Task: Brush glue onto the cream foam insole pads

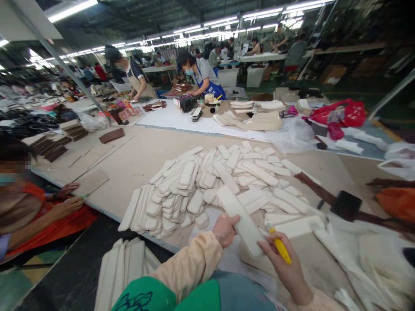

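Note:
My left hand (225, 230) grips a long, off-white padded strip (241, 220) with rounded corners, thumb on top, along its left edge. The strip is tilted, its near end toward my right hand (283, 261). That hand is closed around a yellow-handled tool (281, 247) with a small pale tip; its exact kind is not clear. My right fingertips also touch the strip's near end. Just beyond both hands lies a large heap of similar strips (186, 175), partly in neat stacks and partly loose.
More strips (125, 268) are stacked at lower left. A seated person in orange (48, 220) works at the table's left edge. On the right lie a brown strap with a black square piece (346, 205) and plastic bags. Two people work across the table (129, 147).

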Motion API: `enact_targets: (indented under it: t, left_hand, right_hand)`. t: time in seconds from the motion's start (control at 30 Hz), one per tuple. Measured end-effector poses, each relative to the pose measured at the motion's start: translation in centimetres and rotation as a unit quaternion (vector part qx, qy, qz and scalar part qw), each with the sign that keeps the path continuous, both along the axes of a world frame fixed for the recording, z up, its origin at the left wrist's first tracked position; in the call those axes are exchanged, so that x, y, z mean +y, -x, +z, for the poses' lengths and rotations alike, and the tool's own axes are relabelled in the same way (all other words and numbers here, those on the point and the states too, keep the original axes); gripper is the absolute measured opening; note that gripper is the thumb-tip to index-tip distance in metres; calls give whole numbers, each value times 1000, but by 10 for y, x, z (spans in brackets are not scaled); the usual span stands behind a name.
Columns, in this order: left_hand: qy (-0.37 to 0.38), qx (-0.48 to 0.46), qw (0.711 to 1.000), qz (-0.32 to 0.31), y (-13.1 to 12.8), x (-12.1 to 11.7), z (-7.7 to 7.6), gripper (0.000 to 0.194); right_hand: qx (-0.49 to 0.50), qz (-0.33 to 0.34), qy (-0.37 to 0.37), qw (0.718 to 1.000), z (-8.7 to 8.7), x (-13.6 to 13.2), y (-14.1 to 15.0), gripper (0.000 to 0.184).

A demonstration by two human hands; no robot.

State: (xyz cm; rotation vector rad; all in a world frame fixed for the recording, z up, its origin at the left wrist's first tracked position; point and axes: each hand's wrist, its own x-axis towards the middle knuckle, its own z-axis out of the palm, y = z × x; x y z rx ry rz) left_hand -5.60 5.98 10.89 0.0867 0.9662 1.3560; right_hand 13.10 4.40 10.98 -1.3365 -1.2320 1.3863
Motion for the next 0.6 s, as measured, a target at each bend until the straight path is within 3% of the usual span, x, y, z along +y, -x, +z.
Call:
enact_targets:
  t: [0.13, 0.37, 0.6]
  left_hand:
    - [24, 27, 999, -2, 4, -9, -10, 37]
    - [11, 50, 999, 9, 35, -2, -5, 41]
    - [22, 38, 996, 73, 91, 24, -6, 37]
  right_hand:
    - [4, -2, 25, 1000, -2, -4, 12, 48]
    - [-19, 44, 25, 999, -4, -6, 37, 43]
    - [-91, 64, -11, 994, -1, -7, 57, 41]
